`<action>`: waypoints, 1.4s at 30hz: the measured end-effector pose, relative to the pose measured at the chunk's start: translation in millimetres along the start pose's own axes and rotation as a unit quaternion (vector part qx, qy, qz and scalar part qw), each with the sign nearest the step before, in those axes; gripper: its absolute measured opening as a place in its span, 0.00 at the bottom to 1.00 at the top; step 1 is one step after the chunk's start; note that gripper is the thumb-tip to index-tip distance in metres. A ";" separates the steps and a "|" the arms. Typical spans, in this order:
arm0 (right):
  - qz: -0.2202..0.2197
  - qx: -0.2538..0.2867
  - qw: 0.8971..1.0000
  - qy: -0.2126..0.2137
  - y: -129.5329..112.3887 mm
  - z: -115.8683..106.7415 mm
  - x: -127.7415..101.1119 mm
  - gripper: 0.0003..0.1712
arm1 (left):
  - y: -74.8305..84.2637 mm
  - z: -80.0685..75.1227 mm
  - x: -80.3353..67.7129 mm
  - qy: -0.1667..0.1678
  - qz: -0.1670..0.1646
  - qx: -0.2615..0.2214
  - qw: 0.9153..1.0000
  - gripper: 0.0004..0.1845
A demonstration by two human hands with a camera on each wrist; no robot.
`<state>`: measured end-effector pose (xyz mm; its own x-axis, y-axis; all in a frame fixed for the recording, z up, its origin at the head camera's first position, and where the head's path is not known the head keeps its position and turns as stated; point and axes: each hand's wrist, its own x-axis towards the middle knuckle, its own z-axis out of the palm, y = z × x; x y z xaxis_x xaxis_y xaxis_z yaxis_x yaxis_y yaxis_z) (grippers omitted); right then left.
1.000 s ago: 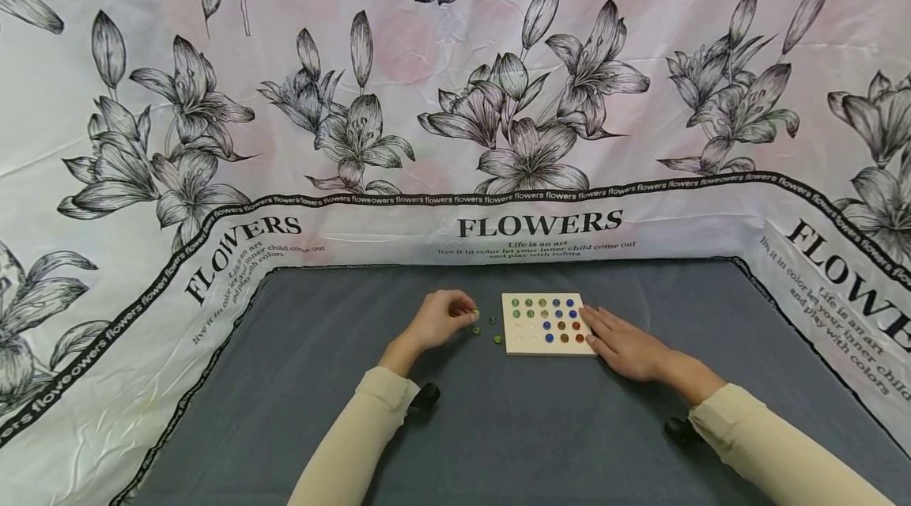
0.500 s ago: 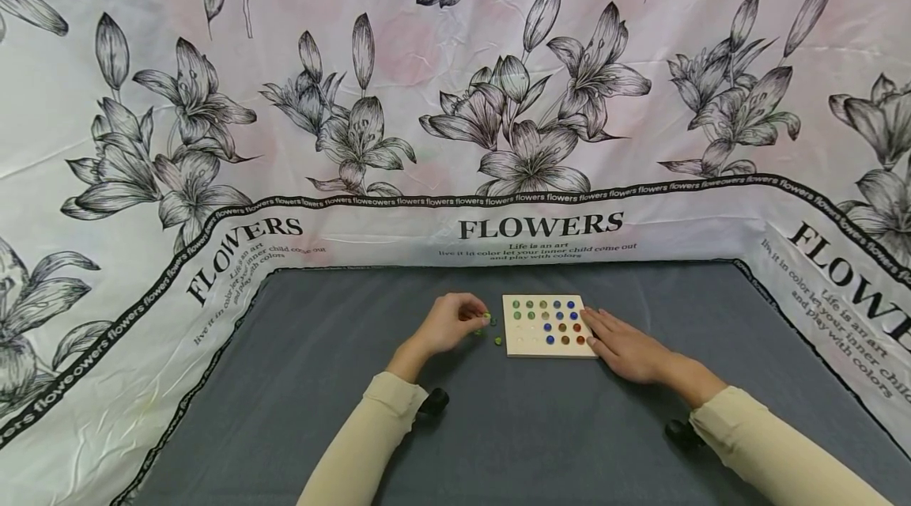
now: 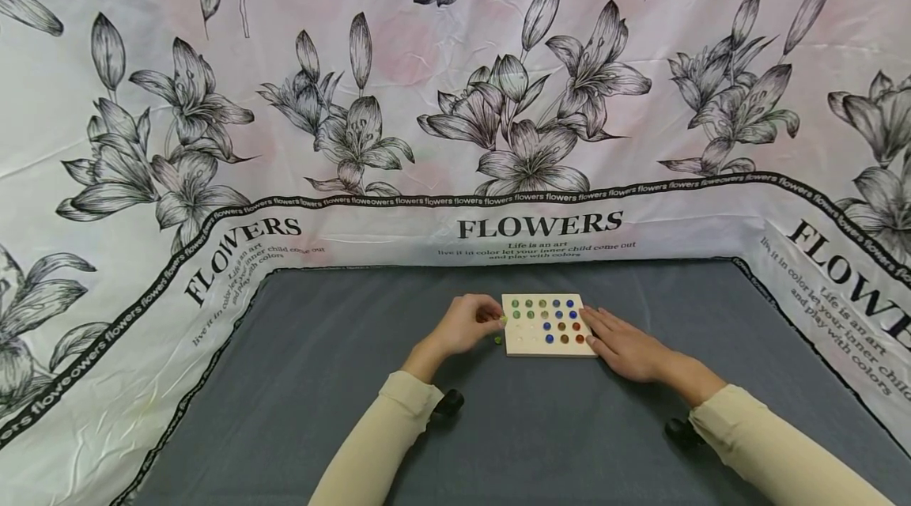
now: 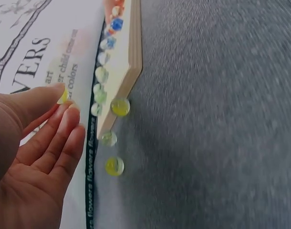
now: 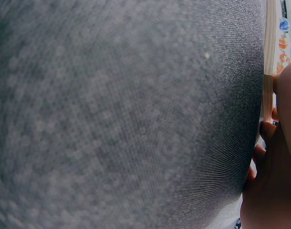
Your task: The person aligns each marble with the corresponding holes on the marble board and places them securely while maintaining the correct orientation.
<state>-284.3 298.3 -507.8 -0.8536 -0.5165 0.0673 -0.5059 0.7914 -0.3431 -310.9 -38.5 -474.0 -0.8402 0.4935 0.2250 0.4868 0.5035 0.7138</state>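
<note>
My left hand (image 3: 466, 324) pinches a yellow marble (image 4: 63, 95) between thumb and index finger, right at the left edge of a pale wooden board (image 3: 523, 348). Rows of marbles sit in the board's hollows: green marbles (image 3: 515, 303) at the back left, blue marbles (image 3: 546, 326) in the middle and right, red marbles (image 3: 580, 338) at the front right. Shallow bare hollows show at the front left. My right hand (image 3: 629, 344) rests along the board's right edge with fingers extended; the right wrist view catches its thumb side and the board's corner (image 5: 268, 98).
Beside the board's left end, a loose yellow marble (image 4: 120, 107), a clear greenish marble (image 4: 109, 139) and another yellow marble (image 4: 114, 166) lie on the grey cloth (image 3: 541, 427). A flower-printed white curtain (image 3: 384, 229) stands behind and around the table.
My left hand has moved right with the pinched marble, from over the loose marbles to the board's left edge. My right hand has stayed on the board's right side.
</note>
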 end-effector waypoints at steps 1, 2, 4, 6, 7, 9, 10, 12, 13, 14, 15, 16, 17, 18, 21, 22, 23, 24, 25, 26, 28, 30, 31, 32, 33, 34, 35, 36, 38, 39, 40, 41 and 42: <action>0.000 -0.001 1.000 -0.001 0.6 0.5 0.2 0.35 | 0.8 1.8 0.9 -0.002 0.002 0.002 1.000 0.07; 0.000 -0.002 1.000 -0.001 1.2 1.1 0.3 0.35 | 1.7 3.5 1.6 -0.004 0.004 0.004 1.000 0.07; -0.001 -0.004 1.000 -0.002 2.0 2.1 0.3 0.35 | 3.8 6.9 3.0 -0.008 0.007 0.007 1.000 0.07; -0.002 -0.006 1.000 -0.003 3.1 3.3 0.4 0.35 | 6.1 10.1 4.5 -0.011 0.009 0.012 1.000 0.07; -0.002 -0.006 1.000 -0.004 3.2 3.5 0.5 0.35 | 7.5 11.5 5.2 -0.012 0.010 0.014 1.000 0.07; -0.003 -0.006 1.000 -0.003 3.3 4.0 0.5 0.35 | 10.3 14.3 7.1 -0.015 0.008 0.019 1.000 0.07; -0.002 -0.006 1.000 -0.003 3.3 4.2 0.5 0.35 | 11.8 15.7 8.1 -0.017 0.009 0.022 1.000 0.06; -0.001 -0.005 1.000 -0.002 2.8 4.0 0.2 0.35 | 14.2 19.0 10.4 -0.021 0.010 0.030 0.999 0.06; 0.000 -0.005 1.000 -0.002 2.6 3.7 -0.2 0.35 | 15.5 20.8 11.5 -0.024 0.011 0.034 0.999 0.05; 0.001 -0.005 1.000 -0.003 2.4 3.5 -0.6 0.35 | 16.9 22.7 12.5 -0.024 0.011 0.037 0.999 0.05; 0.002 -0.004 1.000 -0.003 2.3 3.2 -1.1 0.35 | 18.0 24.6 13.5 -0.024 0.013 0.042 0.999 0.05; 0.003 -0.004 1.000 -0.003 1.8 2.8 -1.4 0.35 | 18.7 26.8 14.5 -0.023 0.016 0.047 0.999 0.04; 0.004 -0.004 1.000 -0.003 1.3 2.5 -1.7 0.35 | 19.3 28.8 15.3 -0.021 0.016 0.051 0.998 0.04; 0.005 -0.004 1.000 -0.004 1.0 2.2 -2.0 0.35 | 19.8 30.9 16.1 -0.018 0.016 0.055 0.998 0.04; 0.006 -0.002 1.000 -0.003 -0.3 1.5 -2.3 0.35 | 21.3 36.1 18.1 -0.012 0.014 0.067 0.998 0.03; 0.006 -0.002 1.000 -0.003 -1.0 1.3 -2.5 0.35 | 21.8 37.5 18.8 -0.011 0.013 0.069 0.998 0.03; 0.006 -0.001 1.000 -0.003 -1.6 0.9 -2.7 0.35 | 22.6 38.7 19.5 -0.009 0.011 0.069 0.997 0.03; 0.005 -0.001 1.000 -0.003 -2.2 0.6 -3.0 0.36 | 23.3 39.7 20.1 -0.009 0.009 0.070 0.997 0.03; 0.004 0.001 1.000 -0.003 -2.8 0.2 -3.4 0.36 | 24.0 40.7 20.8 -0.007 0.008 0.071 0.997 0.03; 0.000 -0.002 1.000 -0.001 -3.3 -0.2 -3.7 0.36 | 24.3 41.8 21.8 -0.005 0.007 0.075 0.997 0.03; -0.001 0.002 1.000 -0.001 -4.2 -0.8 -4.1 0.36 | 25.0 43.8 23.4 -0.001 0.003 0.084 0.996 0.04; -0.001 0.003 1.000 -0.001 -4.2 -0.8 -3.7 0.36 | 24.3 46.3 25.6 0.007 0.001 0.095 0.995 0.04; -0.001 0.002 1.000 0.000 -3.7 -0.5 -3.2 0.35 | 24.1 47.4 26.5 0.010 0.001 0.104 0.995 0.04; -0.001 -0.002 1.000 0.000 -3.0 -0.1 -2.6 0.35 | 23.5 48.6 27.5 0.013 0.000 0.111 0.994 0.04; 0.003 0.000 1.000 -0.002 -2.4 0.5 -1.9 0.35 | 23.3 49.6 28.5 0.017 -0.001 0.116 0.993 0.04; 0.004 -0.002 1.000 -0.002 -1.8 1.0 -1.3 0.35 | 23.0 50.4 29.5 0.020 0.000 0.121 0.992 0.04; 0.004 -0.003 1.000 -0.002 -1.5 1.2 -0.9 0.35 | 22.9 51.1 30.6 0.022 0.000 0.125 0.992 0.04; 0.005 -0.004 1.000 -0.003 -0.9 1.5 -0.4 0.35 | 23.5 51.6 31.1 0.022 -0.001 0.128 0.991 0.04; 0.007 -0.004 1.000 -0.004 -0.9 1.4 -0.1 0.35 | 24.1 53.0 32.1 0.024 -0.003 0.136 0.990 0.05; 0.008 -0.001 1.000 -0.004 -1.5 1.2 -0.3 0.35 | 24.6 53.5 32.4 0.025 -0.003 0.140 0.990 0.04; 0.009 -0.001 1.000 -0.005 -1.8 0.9 -0.5 0.35 | 24.9 54.4 32.6 0.024 -0.005 0.142 0.989 0.04; 0.010 -0.001 1.000 -0.005 -1.9 0.8 -0.7 0.35 | 25.3 55.2 32.7 0.023 -0.007 0.147 0.989 0.04; 0.010 -0.001 1.000 -0.006 -1.9 1.0 -0.7 0.36 | 25.4 56.2 32.8 0.023 -0.008 0.150 0.988 0.05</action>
<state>-282.6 296.8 -508.2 -0.8624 -0.5039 0.0483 -0.4881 0.8026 -0.3430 -312.6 30.4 -485.8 -0.8551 0.4538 0.2507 0.5163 0.7021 0.4904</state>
